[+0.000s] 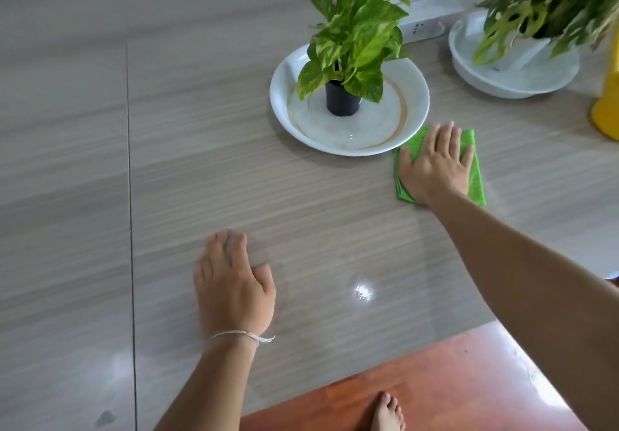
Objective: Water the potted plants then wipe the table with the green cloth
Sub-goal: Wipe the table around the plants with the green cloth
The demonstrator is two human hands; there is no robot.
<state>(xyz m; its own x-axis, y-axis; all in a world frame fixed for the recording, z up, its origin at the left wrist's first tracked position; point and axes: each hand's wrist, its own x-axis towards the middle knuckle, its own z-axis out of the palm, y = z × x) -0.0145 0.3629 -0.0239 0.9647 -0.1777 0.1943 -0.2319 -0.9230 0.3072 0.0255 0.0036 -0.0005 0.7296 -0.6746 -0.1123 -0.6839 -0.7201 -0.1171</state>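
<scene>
My right hand [435,166] presses flat on the folded green cloth [475,182], which lies on the wood-grain table [234,169] just right of the near plate. My left hand [231,283] rests palm down on the table nearer to me, fingers slightly apart and holding nothing. A leafy plant in a small black pot [341,100] stands on a white plate [284,102]. A second plant [536,5] sits in a white bowl [509,82] at the far right.
A yellow object [606,109] stands at the right edge. A white box [425,18] lies behind the plants. A seam [129,196] runs down the table on the left. The table's near edge gives onto a red-brown floor with my bare foot [387,414].
</scene>
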